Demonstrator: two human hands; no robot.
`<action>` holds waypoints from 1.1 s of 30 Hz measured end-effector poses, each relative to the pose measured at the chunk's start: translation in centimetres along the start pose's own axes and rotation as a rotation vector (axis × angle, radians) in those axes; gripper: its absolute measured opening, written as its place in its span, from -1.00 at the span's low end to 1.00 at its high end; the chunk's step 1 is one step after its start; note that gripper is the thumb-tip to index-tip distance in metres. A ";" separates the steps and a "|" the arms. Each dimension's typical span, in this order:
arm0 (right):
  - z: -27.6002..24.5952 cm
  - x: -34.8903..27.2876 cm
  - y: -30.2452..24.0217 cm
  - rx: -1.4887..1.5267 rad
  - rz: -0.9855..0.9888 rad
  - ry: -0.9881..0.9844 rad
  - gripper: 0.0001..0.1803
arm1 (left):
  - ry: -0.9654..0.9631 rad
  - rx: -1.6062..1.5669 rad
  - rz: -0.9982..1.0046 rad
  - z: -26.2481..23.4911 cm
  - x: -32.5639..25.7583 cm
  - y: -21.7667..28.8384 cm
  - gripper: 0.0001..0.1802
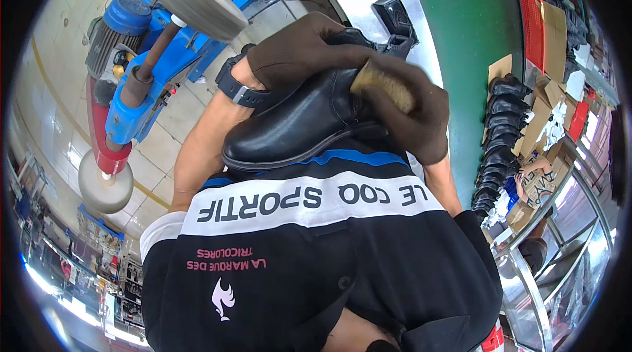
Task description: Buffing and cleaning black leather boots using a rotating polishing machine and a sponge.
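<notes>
A black leather boot point(283, 128) lies on its side across my lap, its rounded toe pointing left. Wearing a brown glove, my left hand point(289, 52) is wrapped over the upper part of the boot. My right hand point(428, 118), gloved in the same brown, grips a tan fuzzy pad point(394, 90) against the boot's shaft near the ankle. Motion smears the pad, and whether it is a brush or a cloth I cannot tell. Just beyond my hands, a glossy black object point(394, 15) rests at the edge of the white surface.
To the left stands a blue machine with a motor point(125, 19), a large buffing wheel point(197, 0) close to my left forearm and a paler wheel point(105, 182). A green tabletop point(471, 3) spans the right side. Beyond it are several black boots point(503, 121) in a row and another person's hand point(536, 169).
</notes>
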State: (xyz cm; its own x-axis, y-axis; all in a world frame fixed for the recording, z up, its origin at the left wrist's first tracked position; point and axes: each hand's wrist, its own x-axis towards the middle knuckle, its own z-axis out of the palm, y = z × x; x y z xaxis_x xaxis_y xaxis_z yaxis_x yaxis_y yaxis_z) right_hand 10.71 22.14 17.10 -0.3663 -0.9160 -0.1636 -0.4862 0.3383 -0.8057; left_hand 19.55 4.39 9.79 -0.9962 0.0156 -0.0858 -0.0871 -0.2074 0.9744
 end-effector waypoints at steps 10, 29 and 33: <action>0.8 -0.5 0.4 -0.135 -0.104 0.066 -0.57 | -0.012 -0.146 -0.168 0.2 0.1 0.5 -0.71; 0.3 0.5 1.4 -0.085 -0.152 0.394 -0.62 | 0.217 -0.070 -0.099 2.4 0.4 0.0 -0.68; 0.0 -0.2 1.7 -0.026 -0.208 0.330 -0.51 | 0.249 -0.086 -0.109 2.5 0.0 0.0 -0.71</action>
State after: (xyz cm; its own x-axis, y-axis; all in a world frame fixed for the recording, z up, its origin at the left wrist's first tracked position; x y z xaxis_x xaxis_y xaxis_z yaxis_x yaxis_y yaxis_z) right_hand 9.92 22.87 15.74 -0.4916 -0.8483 0.1969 -0.5953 0.1622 -0.7870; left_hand 19.54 6.80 10.32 -0.9488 -0.1958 -0.2479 -0.1827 -0.3000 0.9363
